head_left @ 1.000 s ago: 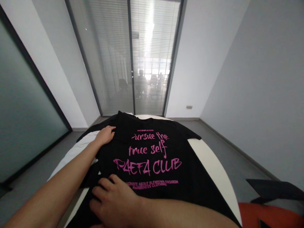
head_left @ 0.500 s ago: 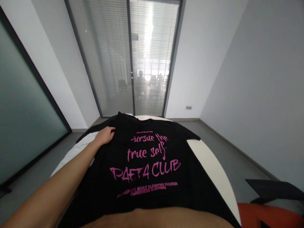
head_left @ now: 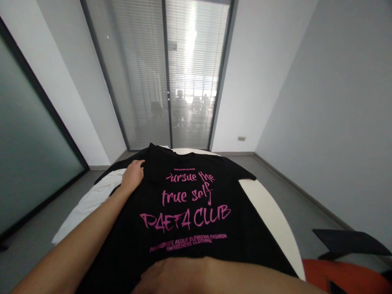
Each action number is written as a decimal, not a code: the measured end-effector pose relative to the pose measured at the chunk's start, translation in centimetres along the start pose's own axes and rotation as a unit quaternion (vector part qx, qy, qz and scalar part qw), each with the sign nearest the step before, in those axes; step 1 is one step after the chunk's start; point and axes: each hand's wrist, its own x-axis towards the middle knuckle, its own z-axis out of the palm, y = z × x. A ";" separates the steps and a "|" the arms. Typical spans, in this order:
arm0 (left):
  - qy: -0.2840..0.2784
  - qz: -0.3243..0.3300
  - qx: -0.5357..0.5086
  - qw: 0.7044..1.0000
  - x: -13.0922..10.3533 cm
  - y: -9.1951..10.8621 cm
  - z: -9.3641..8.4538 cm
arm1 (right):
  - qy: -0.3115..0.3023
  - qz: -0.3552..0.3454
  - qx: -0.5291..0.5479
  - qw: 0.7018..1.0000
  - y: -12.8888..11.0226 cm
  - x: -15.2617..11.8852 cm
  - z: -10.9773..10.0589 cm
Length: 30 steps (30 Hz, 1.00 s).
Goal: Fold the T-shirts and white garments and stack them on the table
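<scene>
A black T-shirt [head_left: 190, 204] with pink lettering lies spread over a round white table [head_left: 269, 208], its neckline at the far edge. My left hand [head_left: 134, 174] rests on the shirt's left side near the shoulder; its fingers are bent, and whether they grip cloth is not clear. Across the shirt's lower part, close to me, lies my right hand [head_left: 165, 275], pointing left, its fingertips cut off by the bottom edge. Crumpled white cloth [head_left: 88, 204] shows from under the black shirt at the left.
An orange and black chair [head_left: 346, 273] stands at the lower right, beside the table. Beyond the table is a glass partition with blinds [head_left: 147, 81]. Grey-white walls [head_left: 330, 102] rise on the right, and a frosted panel [head_left: 33, 143] is on the left.
My right hand and forearm have come further up into view over the shirt's lower part. My left hand has shifted slightly on the cloth. More of the white cloth shows at the left.
</scene>
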 end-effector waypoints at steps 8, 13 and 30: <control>0.016 -0.019 0.012 1.000 0.2 -0.2 0.1 | 0.158 0.423 -0.072 0.889 5.6 -11.9 -6.2; 0.009 -0.036 0.042 0.998 -0.2 1.5 -0.5 | 0.088 0.451 -0.026 0.888 6.4 -15.6 -5.1; -0.324 0.494 -0.212 0.778 -16.1 17.9 -4.3 | 0.094 0.559 -0.043 0.823 10.9 -19.9 -5.9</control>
